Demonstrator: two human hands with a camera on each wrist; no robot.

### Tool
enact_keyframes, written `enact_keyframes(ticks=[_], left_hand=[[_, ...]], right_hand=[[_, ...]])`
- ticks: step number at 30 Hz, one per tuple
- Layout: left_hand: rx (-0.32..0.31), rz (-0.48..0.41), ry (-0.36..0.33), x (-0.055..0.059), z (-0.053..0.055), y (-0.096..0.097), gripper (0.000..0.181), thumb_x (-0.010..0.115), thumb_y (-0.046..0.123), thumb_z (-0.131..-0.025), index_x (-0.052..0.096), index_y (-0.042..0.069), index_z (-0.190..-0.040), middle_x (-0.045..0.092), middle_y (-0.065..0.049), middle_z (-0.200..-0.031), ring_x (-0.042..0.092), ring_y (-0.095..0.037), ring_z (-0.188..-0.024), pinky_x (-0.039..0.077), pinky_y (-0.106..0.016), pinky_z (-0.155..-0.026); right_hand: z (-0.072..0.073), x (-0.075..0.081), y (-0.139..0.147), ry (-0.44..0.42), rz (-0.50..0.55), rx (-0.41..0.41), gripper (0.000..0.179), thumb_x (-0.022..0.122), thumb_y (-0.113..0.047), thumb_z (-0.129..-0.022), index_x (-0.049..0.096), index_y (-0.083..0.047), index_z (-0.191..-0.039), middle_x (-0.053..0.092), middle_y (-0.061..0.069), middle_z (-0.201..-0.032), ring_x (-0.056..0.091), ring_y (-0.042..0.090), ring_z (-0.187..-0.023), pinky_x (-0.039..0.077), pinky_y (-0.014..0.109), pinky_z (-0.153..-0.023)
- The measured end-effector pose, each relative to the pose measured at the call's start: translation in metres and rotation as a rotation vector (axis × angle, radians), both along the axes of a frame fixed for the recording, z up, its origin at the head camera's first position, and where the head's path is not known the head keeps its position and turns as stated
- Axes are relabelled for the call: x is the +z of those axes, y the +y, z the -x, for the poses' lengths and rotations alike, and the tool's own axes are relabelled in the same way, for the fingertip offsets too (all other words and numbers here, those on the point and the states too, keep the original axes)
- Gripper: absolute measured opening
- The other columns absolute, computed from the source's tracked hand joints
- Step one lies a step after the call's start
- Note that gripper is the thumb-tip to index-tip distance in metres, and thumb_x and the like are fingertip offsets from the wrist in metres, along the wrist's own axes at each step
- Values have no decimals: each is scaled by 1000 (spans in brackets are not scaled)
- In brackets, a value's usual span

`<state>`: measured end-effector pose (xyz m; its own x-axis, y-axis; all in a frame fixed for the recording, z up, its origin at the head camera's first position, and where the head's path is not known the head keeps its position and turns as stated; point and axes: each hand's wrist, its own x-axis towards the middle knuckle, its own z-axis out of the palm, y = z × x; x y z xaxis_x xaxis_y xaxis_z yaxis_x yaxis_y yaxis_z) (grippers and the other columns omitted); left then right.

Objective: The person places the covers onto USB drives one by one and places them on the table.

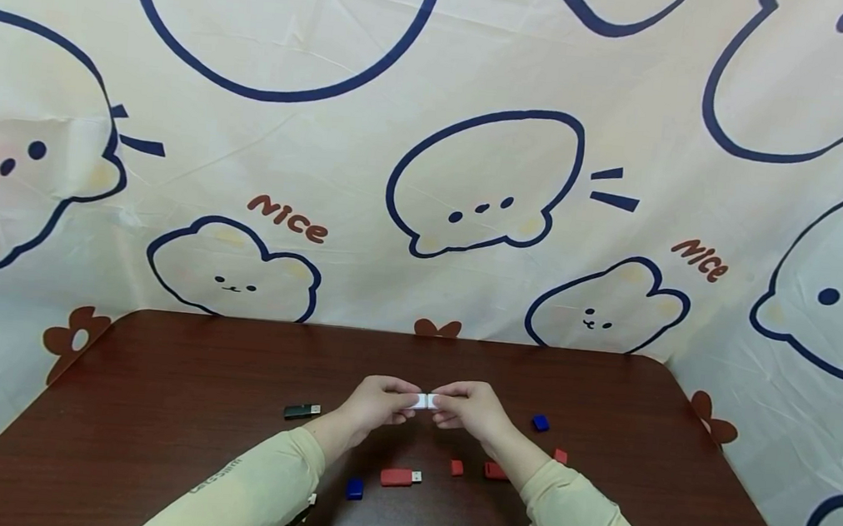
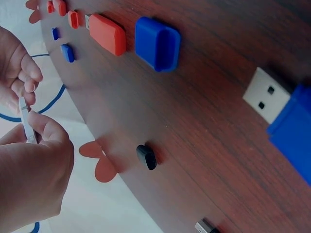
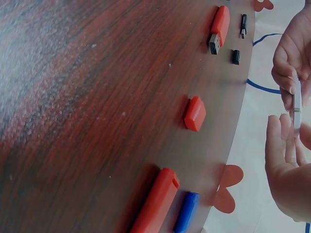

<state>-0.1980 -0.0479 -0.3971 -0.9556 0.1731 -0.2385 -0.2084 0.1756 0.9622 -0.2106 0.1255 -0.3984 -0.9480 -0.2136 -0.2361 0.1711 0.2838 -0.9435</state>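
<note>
Nearest the head camera: left sleeve (image 1: 252, 482) and right sleeve (image 1: 588, 511), both pale, converging toward the far middle. Beyond, above the far half of the brown table (image 1: 218, 345) and clear of its top: slim white stick (image 1: 420, 401), two parts in line with a thin seam between. At its left end, a thumb-and-finger pinch by the left hand (image 1: 382, 402); at its right end, a like pinch by the right hand (image 1: 475, 410). Tightness of the seam: not possible to tell. Chief hazard, by judgement: sudden parting under too hard a pull, with loss of one part among similar small pieces. Second hazard: a skewed fit, from pushing the ends together out of line. Third: a slip and a drop to the table, from so small a gripping area at either end. Below, at near middle: red stick (image 1: 400, 477) with bare metal plug; to its right, red cap (image 1: 457, 468); to its left and nearer, blue cap (image 1: 355, 489). Farther left, black stick (image 1: 302, 411), plug toward the right. Partly behind the right forearm, red piece (image 1: 495, 471), at likely risk of a knock from a careless lowering of that arm. Large in the left-wrist view: blue stick (image 2: 296, 131), plug exposed; well apart, black cap (image 2: 146, 156). Further likely error: mismatched caps, from such scatter.
</note>
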Motion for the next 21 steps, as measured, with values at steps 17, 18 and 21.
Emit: enact_keyframes(ticks=[17, 18, 21], left_hand=[[9, 42, 5, 0, -1, 0, 23, 60, 10, -90, 65, -6, -105, 65, -10, -78, 56, -8, -65, 47, -20, -60], [11, 39, 5, 0, -1, 0, 23, 60, 10, -90, 65, -6, -105, 64, -10, -77, 56, -8, -65, 47, -19, -60], [19, 21, 3, -2, -1, 0, 23, 60, 9, -89, 65, -7, -105, 64, -9, -75, 55, -8, -64, 46, -19, -59]], right_hand=[[-1, 1, 0, 2, 9, 8, 24, 60, -9, -90, 64, 7, -107, 68, 22, -93, 65, 10, -66, 57, 31, -70], [-1, 1, 0, 5, 8, 10, 24, 60, -9, -90, 64, 8, -108, 68, 22, -92, 65, 10, -66, 57, 31, -70], [-1, 2, -1, 4, 10, 6, 24, 60, -8, -90, 64, 8, -108, 68, 21, -92, 65, 10, -66, 57, 31, -70]])
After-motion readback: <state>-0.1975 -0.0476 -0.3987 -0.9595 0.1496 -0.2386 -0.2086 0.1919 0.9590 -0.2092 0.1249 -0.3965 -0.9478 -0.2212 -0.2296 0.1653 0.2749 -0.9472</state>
